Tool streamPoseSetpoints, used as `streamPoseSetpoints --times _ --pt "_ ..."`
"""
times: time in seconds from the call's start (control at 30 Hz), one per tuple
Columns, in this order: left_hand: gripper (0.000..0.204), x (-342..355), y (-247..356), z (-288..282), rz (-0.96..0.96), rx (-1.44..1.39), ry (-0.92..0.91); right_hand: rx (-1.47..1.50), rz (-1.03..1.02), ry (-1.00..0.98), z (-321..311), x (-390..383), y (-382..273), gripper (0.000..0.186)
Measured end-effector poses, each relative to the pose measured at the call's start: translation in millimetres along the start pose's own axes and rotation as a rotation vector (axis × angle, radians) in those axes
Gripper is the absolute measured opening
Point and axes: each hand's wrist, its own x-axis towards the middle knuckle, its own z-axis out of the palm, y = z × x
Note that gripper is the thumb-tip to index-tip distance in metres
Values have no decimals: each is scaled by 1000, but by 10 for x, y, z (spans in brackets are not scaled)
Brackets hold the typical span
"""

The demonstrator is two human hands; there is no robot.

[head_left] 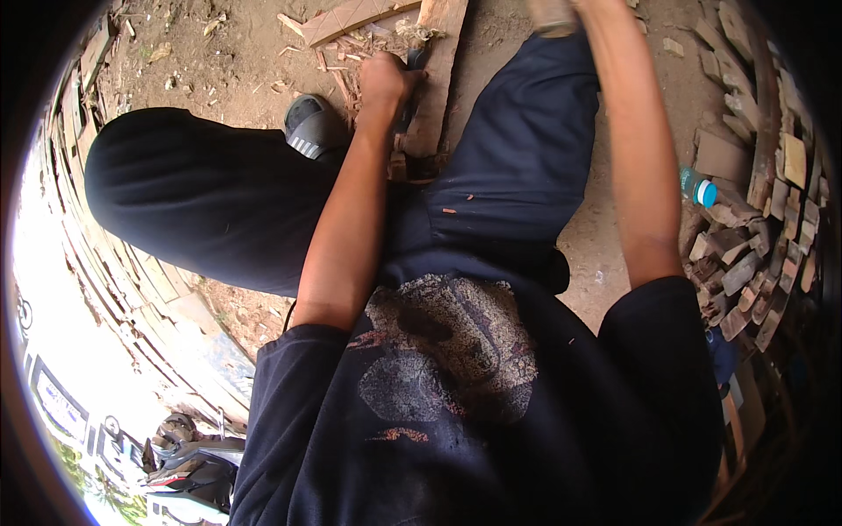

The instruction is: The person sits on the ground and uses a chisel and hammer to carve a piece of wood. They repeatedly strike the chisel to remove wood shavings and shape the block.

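Note:
My left hand (384,79) is closed round a dark, narrow tool (409,101) that looks like a chisel. The tool lies against a long wooden board (435,88), which runs up from between my legs past the top edge. My right hand (598,5) is at the top edge, its fingers mostly cut off and blurred. Beside it, above my right knee, is a blurred, thick wooden piece (553,17), perhaps a mallet, that the hand seems to hold. A grooved piece of wood (360,19) lies left of the board.
Wood chips (338,66) are scattered over the dirt floor (237,61). A sandal (313,127) is on my left foot. At right, a bottle with a blue cap (700,189) lies near stacked wood offcuts (763,263). More planks (96,210) line the left side, with a motorcycle (189,465) beyond.

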Motion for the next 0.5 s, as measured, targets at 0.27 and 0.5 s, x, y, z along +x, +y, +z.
streamPoseSetpoints --times 0.27,0.5 --pt "39 -134 -143 98 73 -28 99 -96 460 -527 104 -391 556 60" --pt "38 -77 -88 106 87 -14 67 200 321 -343 -309 -243 111 37"
